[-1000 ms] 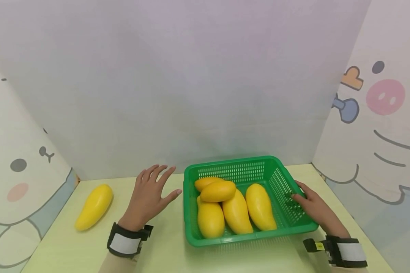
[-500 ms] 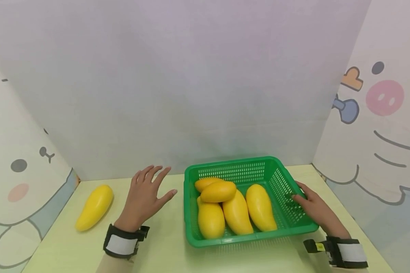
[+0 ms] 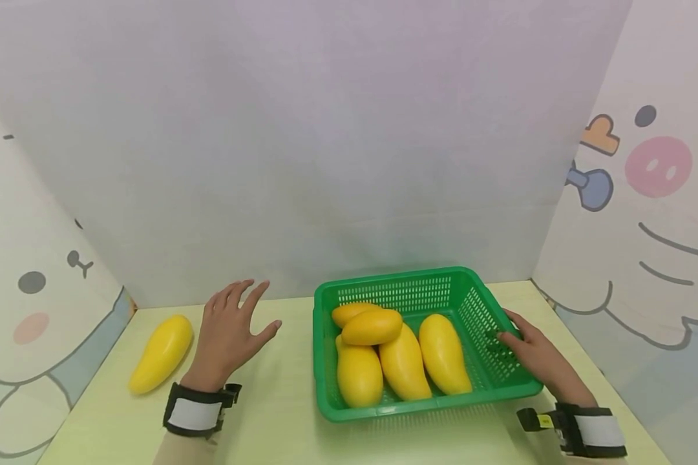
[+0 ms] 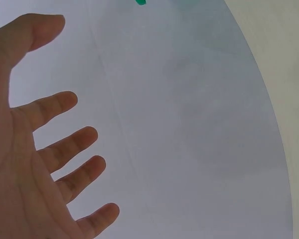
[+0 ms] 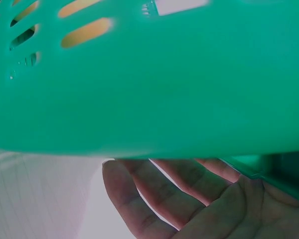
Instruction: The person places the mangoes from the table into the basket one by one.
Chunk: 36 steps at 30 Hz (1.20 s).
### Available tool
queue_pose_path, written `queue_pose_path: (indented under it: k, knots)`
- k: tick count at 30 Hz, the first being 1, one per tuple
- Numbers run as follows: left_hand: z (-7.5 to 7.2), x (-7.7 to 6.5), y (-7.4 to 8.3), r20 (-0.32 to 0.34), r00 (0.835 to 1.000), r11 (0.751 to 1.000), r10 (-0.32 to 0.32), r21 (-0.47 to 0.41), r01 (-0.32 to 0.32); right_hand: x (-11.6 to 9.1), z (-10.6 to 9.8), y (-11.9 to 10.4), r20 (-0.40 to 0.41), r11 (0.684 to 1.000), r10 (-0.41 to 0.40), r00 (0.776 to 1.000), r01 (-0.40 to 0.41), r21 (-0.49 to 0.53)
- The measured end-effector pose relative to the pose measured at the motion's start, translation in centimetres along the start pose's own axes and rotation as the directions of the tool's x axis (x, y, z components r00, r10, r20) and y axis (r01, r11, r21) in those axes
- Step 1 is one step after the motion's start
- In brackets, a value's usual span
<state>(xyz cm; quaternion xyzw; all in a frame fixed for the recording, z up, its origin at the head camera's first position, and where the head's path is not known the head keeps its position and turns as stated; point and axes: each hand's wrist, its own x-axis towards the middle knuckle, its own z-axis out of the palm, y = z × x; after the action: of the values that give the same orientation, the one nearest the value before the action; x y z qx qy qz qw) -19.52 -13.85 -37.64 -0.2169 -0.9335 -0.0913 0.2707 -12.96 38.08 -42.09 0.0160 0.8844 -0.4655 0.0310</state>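
Observation:
A green plastic basket (image 3: 433, 409) stands right of the middle, with several yellow mangoes (image 3: 359, 378) in it; one smaller mango (image 3: 372, 327) lies on top of others. My right hand (image 3: 535, 352) grips the basket's right rim, thumb over the inner side. In the right wrist view its fingers (image 5: 164, 191) curl under the green basket wall (image 5: 149, 104). My left hand (image 3: 223, 336) hovers between the basket and a lone mango (image 3: 161, 354) on the table at left. Its fingers (image 4: 74, 149) are spread and hold nothing in the left wrist view.
The pale yellow-green table (image 3: 279, 413) meets a plain white back wall (image 3: 326, 161). Side walls with cartoon prints, left (image 3: 35, 226) and right (image 3: 640, 258), close in both ends. Each wrist wears a black and white strap (image 3: 194, 413).
My left hand has drifted left, away from the basket and closer to the lone mango. The right hand, the basket and its mangoes have stayed in place.

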Motion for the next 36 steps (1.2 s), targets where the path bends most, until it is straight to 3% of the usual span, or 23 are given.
queue_pose_path:
  k: [10,20,36]
  knots:
    - [-0.7,-0.6,-2.4,0.015,0.997,0.997,-0.071,0.04,0.071,-0.2,0.0,-0.4,0.01,1.0,0.012,1.0,-0.012,-0.002]
    - [-0.6,-2.4,-5.4,0.033,0.988,0.987,-0.15,0.067,0.148,-0.2,0.0,-0.5,0.012,0.999,0.032,0.999,-0.033,0.005]
    - [-1.1,-4.9,-9.3,0.116,0.934,0.941,-0.338,0.059,0.333,-0.2,-0.1,-0.3,0.008,1.0,0.023,1.0,-0.023,-0.007]
